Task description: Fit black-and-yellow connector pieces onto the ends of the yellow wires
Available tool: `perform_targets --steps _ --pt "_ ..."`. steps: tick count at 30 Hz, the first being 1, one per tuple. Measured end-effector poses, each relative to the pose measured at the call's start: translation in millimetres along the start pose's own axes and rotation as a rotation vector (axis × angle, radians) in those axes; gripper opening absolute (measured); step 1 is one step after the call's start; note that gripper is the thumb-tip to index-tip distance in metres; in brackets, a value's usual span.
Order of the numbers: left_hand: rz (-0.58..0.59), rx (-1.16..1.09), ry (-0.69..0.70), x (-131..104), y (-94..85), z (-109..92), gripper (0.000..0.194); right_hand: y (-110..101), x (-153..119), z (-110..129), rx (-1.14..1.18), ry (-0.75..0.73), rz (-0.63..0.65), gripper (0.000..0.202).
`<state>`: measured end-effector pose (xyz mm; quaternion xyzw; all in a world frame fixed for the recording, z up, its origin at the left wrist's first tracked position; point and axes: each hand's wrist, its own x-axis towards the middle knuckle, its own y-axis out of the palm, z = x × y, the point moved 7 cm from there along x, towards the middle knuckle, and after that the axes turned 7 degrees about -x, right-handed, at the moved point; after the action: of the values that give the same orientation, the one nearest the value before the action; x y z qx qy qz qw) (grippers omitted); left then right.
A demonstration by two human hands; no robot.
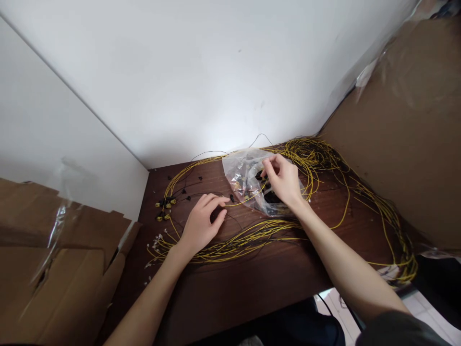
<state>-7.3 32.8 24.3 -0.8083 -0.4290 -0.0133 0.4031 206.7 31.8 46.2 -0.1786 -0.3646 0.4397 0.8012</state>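
Note:
My left hand [204, 222] hovers above the bundle of yellow and black wires [245, 240], its thumb and fingertips apart at one end of a loose yellow wire [240, 203]. A small black piece [232, 197] is just beyond those fingertips. My right hand [283, 179] is over the clear plastic bag [239, 175], thumb and forefinger pinched together; whatever lies between them is too small to make out. Dark and yellow parts show inside the bag's opening. Yellow-black connectors [165, 203] sit on the table left of my left hand.
A tangled coil of yellow wire [306, 153] lies at the back right of the brown table [230, 288]. More wires hang near the right edge. Cardboard [61, 288] stands at left, a large brown panel [403, 125] at right, and a white wall [216, 72] behind.

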Motion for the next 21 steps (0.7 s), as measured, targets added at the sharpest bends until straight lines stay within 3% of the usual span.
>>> perform_targets --steps 4,9,13,21 --pt "-0.067 -0.134 -0.062 0.6 -5.8 1.6 0.030 1.1 -7.1 22.0 0.242 -0.081 0.036 0.019" --pt "-0.195 -0.278 -0.132 0.5 -13.5 10.5 0.019 20.0 -25.7 51.7 0.470 -0.214 0.294 0.017" --pt "-0.214 -0.321 -0.159 1.2 -13.6 12.9 0.017 32.1 -42.2 70.3 0.509 -0.293 0.471 0.018" --pt "-0.224 -0.378 -0.146 1.4 -12.2 12.6 0.015 39.3 -49.4 73.3 0.535 -0.292 0.505 0.014"
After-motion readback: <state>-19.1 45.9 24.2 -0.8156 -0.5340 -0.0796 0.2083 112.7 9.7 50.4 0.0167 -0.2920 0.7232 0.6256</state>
